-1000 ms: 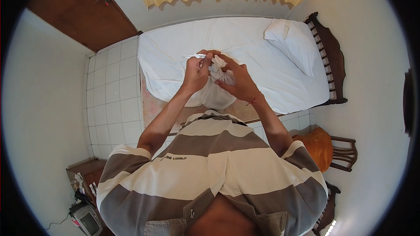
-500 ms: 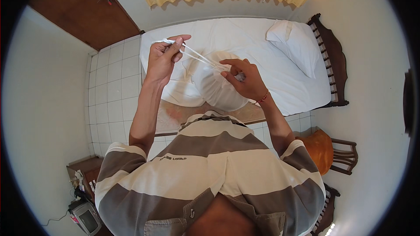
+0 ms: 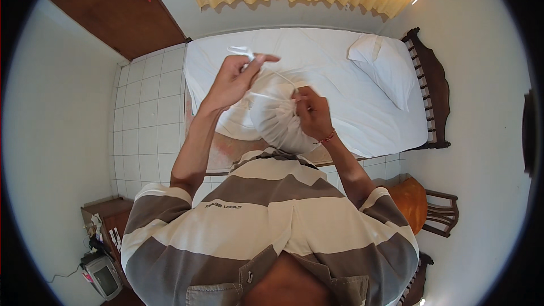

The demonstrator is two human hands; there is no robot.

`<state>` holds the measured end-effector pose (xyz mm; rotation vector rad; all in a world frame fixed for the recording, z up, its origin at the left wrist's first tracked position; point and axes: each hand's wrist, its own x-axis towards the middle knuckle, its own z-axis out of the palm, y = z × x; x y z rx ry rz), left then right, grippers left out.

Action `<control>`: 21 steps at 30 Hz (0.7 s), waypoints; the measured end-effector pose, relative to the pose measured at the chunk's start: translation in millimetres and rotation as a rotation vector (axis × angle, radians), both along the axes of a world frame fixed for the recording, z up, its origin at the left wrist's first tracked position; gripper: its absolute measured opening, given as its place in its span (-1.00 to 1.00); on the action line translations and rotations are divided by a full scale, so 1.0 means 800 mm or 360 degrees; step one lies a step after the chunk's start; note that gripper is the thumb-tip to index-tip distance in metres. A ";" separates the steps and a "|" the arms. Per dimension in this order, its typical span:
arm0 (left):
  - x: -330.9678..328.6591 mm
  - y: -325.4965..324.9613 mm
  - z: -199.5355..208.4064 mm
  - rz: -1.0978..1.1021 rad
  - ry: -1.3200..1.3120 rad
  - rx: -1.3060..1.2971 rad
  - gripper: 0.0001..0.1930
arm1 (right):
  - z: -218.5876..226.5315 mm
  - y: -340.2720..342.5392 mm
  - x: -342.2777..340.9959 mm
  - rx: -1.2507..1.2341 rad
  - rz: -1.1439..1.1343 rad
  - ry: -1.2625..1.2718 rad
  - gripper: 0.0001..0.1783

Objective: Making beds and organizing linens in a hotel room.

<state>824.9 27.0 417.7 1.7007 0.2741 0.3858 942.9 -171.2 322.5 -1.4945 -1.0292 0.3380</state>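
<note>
A full white drawstring bag (image 3: 275,116) hangs in front of my body, above the near side of the bed. Its mouth is bunched into pleats beside my right hand (image 3: 313,112), whose fingers are closed on the gathered neck. White cord (image 3: 241,51) runs from the neck up to my left hand (image 3: 238,79), which pinches it between thumb and fingers with the index finger pointing right. A loop of the cord sticks out past the left hand. What is inside the bag does not show.
Below lies a bed with a white sheet (image 3: 362,119), a white pillow (image 3: 382,68) and a dark wooden headboard (image 3: 435,88). A chair with an orange cover (image 3: 405,204) stands at the right. A small television (image 3: 105,279) is at lower left, a brown door (image 3: 113,5) at upper left.
My left hand has moved right and down, nearer the right hand, and the cord between them has slackened. My right hand has closed down on the bag's neck, which is now bunched tighter.
</note>
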 end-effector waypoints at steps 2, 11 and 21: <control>-0.014 0.018 -0.006 0.0168 0.0347 0.0104 -0.65 | -0.003 -0.009 0.012 0.0094 -0.0116 0.0151 -0.89; -0.038 0.074 -0.048 0.0160 0.0244 0.0445 -0.75 | 0.004 -0.019 0.032 0.0084 0.0054 0.0296 -0.85; -0.026 -0.025 -0.052 0.0196 -0.0267 0.1289 -0.65 | 0.040 -0.009 0.022 -0.0014 0.0212 -0.0033 -0.83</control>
